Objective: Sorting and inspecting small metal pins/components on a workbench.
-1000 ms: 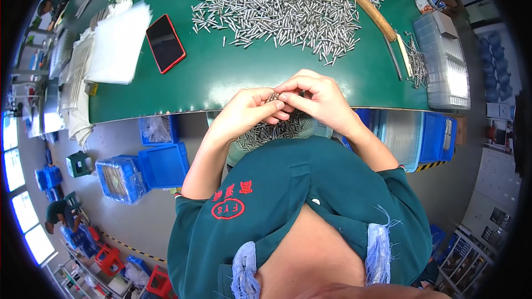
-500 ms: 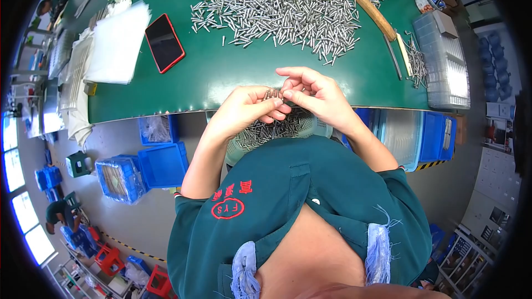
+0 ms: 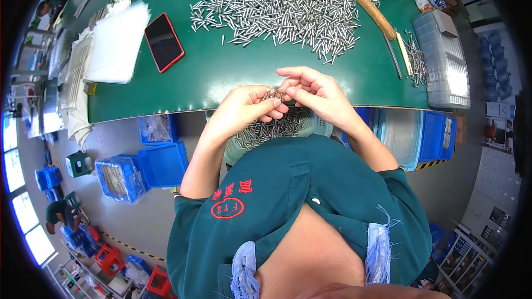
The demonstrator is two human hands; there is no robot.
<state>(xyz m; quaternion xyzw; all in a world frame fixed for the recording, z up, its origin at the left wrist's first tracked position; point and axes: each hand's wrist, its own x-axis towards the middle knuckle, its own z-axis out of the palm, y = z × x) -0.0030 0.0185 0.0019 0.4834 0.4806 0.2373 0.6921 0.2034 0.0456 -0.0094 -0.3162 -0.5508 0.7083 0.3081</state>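
Several small metal pins (image 3: 271, 95) stick up between the curled fingers of my left hand (image 3: 246, 104), just over the table's front edge. Close against it, my right hand (image 3: 315, 93) has its thumb and forefinger pinched at the end pin of that row; the other fingers are loosely bent. Whether a pin is between those fingertips is partly hidden. Below both hands, against my body, a pale green basket (image 3: 320, 127) holds many similar dark grey pins (image 3: 271, 128). A broad heap of shiny metal pins (image 3: 282, 8) covers the far middle of the table.
Wooden strips (image 3: 366, 5) border the heap on the green table (image 3: 221, 75). A red-edged phone (image 3: 164, 43) and white sheets (image 3: 117, 44) lie left. Clear plastic trays (image 3: 440, 61) stand right, beside loose metal rods (image 3: 415, 61). Blue crates (image 3: 160, 163) sit below left.
The right thumb and forefinger have shifted slightly at the pins, and more of the row shows in the left fingers. The heap and the arms stay nearly the same.
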